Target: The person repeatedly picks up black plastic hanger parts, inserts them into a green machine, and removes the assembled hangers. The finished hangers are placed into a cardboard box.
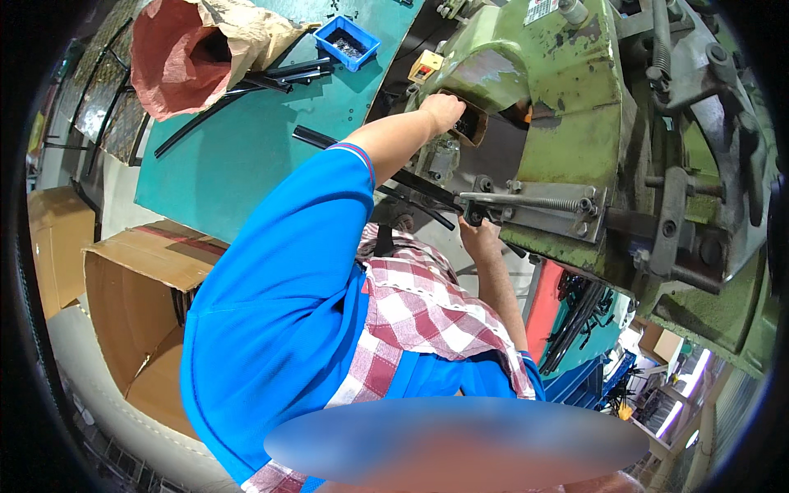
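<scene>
My left hand (444,113) is at a small open box (472,125) of dark little parts on the green machine (567,123). Its fingers are closed at the box's rim, and what they hold, if anything, is hidden. Under my left forearm a long black bar (423,189) runs to a metal fixture with a spring-wrapped rod (534,200). My right hand (479,238) is curled round the bar's end, just below the fixture. The fixture partly covers those fingertips. Another black bar (419,207) lies alongside the first.
On the green table (205,177) are black bars (288,76), a blue tray (347,43) of small parts and a large paper sack (185,62). An open cardboard box (131,304) stands at the left. More black bars (575,324) lie at the lower right.
</scene>
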Available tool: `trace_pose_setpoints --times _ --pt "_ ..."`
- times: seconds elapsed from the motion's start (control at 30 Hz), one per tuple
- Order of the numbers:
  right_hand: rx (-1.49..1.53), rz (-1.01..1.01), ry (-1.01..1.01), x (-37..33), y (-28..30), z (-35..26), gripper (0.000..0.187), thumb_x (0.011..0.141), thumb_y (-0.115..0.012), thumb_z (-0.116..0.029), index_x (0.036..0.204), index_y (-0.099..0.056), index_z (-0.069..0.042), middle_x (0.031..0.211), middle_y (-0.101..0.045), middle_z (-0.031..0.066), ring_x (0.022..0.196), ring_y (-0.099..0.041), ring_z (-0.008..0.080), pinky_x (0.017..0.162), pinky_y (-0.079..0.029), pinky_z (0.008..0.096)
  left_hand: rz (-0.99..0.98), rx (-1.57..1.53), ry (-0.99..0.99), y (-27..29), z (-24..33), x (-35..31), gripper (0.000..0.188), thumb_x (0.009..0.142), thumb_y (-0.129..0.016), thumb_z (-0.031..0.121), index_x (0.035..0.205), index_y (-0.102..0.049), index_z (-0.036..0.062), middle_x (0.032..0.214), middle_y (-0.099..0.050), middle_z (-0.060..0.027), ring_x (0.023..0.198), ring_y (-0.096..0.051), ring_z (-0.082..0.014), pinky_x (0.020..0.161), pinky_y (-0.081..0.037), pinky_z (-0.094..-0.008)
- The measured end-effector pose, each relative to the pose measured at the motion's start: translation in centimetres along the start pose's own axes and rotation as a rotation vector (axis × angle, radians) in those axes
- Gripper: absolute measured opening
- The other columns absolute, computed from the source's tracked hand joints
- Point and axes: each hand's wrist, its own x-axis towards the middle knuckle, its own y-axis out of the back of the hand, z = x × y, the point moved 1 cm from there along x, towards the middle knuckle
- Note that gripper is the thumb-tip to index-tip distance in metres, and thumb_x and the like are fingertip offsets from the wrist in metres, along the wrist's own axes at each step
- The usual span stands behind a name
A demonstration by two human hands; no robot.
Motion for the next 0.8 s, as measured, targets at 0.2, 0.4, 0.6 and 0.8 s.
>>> trace_pose_setpoints --times 0.2,0.4,0.6,0.8 --pt "0.191 0.23 0.213 0.3 0.5 -0.9 0.036 0.088 -0.058 -0.044 0.1 -0.067 -0.011 0.1 -0.066 0.0208 0.097 -0.061 0.0434 0.081 -0.05 0.0504 -0.035 -0.05 0.084 -0.7 -0.4 0.5 0.021 0.087 -0.049 0.009 0.099 -0.065 0.0041 0.103 -0.066 -0.0177 0.099 -0.065 -0.0336 0.082 -0.053 -0.044" --pt "0.148 -0.002 -0.012 0.5 1.5 -1.4 0.043 0.088 -0.058 -0.043 0.116 -0.06 -0.011 0.11 -0.062 0.0228 0.104 -0.058 0.0439 0.085 -0.048 0.0505 -0.093 -0.002 0.075 -2.2 -0.1 1.6 0.023 0.086 -0.05 0.009 0.094 -0.071 0.0045 0.1 -0.069 -0.0175 0.095 -0.067 -0.0336 0.08 -0.054 -0.043" --pt "-0.015 0.113 0.158 -0.1 3.4 -1.3 0.05 0.085 -0.064 -0.037 0.123 -0.055 -0.006 0.121 -0.055 0.0246 0.105 -0.056 0.045 0.091 -0.044 0.0511 -0.161 0.047 0.126 -2.6 -0.6 2.9 0.025 0.088 -0.051 0.013 0.099 -0.073 0.009 0.108 -0.069 -0.012 0.101 -0.066 -0.0278 0.082 -0.055 -0.039" --pt "-0.095 0.225 0.287 -1.4 5.3 -2.3 0.041 0.082 -0.069 -0.026 0.116 -0.061 -0.005 0.113 -0.06 0.0222 0.105 -0.055 0.0419 0.089 -0.043 0.0492 -0.202 0.095 0.155 -2.7 -1.3 3.0 0.027 0.09 -0.05 0.015 0.106 -0.072 0.0118 0.114 -0.068 -0.0086 0.106 -0.065 -0.025 0.084 -0.054 -0.0382"
